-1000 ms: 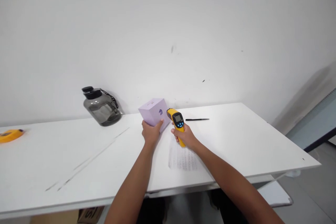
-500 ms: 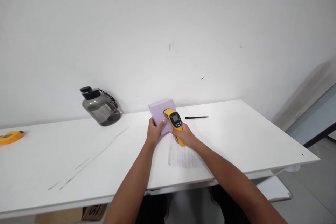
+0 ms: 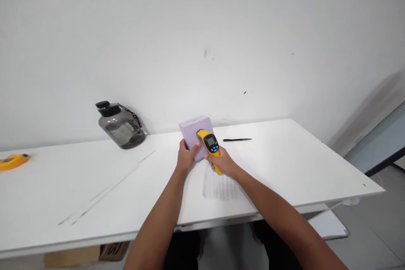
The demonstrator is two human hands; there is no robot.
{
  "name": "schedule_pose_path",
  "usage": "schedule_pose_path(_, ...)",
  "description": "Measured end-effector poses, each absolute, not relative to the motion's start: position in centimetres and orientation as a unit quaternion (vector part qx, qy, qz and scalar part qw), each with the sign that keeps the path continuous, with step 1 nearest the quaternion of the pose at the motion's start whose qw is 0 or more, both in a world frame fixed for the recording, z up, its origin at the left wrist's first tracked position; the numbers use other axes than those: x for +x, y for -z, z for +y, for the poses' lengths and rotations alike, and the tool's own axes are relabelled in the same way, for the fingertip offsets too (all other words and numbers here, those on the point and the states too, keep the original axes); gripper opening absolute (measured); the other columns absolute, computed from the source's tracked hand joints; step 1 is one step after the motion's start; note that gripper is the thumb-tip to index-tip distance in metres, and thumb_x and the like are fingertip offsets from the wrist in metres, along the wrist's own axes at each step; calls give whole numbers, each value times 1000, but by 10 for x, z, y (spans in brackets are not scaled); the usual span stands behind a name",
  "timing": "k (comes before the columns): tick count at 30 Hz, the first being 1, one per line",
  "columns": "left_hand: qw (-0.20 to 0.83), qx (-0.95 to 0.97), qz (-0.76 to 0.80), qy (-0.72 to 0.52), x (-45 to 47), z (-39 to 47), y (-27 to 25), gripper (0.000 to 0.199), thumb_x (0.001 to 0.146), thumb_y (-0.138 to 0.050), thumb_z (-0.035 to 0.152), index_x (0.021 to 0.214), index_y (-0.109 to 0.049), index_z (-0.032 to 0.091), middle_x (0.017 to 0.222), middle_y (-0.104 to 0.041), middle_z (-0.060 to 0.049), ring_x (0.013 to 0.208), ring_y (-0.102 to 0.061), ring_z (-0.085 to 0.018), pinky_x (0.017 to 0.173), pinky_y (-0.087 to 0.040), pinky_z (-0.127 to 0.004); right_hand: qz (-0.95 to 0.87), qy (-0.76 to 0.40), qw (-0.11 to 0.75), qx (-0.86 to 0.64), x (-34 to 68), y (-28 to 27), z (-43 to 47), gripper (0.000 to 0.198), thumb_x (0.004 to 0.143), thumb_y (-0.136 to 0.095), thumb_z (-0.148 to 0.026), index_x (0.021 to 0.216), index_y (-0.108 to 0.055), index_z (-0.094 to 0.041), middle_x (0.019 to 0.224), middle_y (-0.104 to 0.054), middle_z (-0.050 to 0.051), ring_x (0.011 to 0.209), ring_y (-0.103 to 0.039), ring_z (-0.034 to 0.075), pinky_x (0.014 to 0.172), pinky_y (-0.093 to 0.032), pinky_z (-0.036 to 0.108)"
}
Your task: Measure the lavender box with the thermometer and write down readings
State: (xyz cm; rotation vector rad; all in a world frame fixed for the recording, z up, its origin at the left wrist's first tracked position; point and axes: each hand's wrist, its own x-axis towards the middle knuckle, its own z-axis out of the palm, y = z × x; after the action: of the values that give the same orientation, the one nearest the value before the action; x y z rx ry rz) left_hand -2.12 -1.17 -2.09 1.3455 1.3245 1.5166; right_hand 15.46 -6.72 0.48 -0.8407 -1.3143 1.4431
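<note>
A light purple box (image 3: pixel 190 132) is tilted up over the white table, gripped at its lower left by my left hand (image 3: pixel 186 156), thumb on the front face. My right hand (image 3: pixel 224 162) is wrapped round the handle of a yellow and black infrared thermometer (image 3: pixel 209 142). Its nose points at the front of the box and lies over it in the view; whether they touch I cannot tell. The small screen and blue buttons face me. Beneath my hands a printed sheet of paper (image 3: pixel 220 186) lies on the table, partly hidden by my right arm.
A grey water bottle (image 3: pixel 123 128) with a black lid and strap stands by the wall. Right of the box lies a black pen (image 3: pixel 237 139). A yellow object (image 3: pixel 14 162) sits at the far left of the white table (image 3: pixel 126 215). Below it is a cardboard box (image 3: pixel 114 251).
The view has shifted very slightly, so the table and things on it appear a little higher. Both hands keep hold of the box and the thermometer in nearly the same pose.
</note>
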Motion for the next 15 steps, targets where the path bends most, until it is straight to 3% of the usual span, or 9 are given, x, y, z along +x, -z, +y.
schedule_pose_path(15, 345, 524, 529, -572, -21, -12, 20, 66, 71, -78, 49, 122, -51, 18, 126, -64, -14, 112, -64, -27, 97, -52, -44, -531, -601, 484, -351, 154, -3, -66, 34, 72, -75, -32, 96, -55, -21, 55, -54, -9, 43, -48, 10, 47, -43, 25)
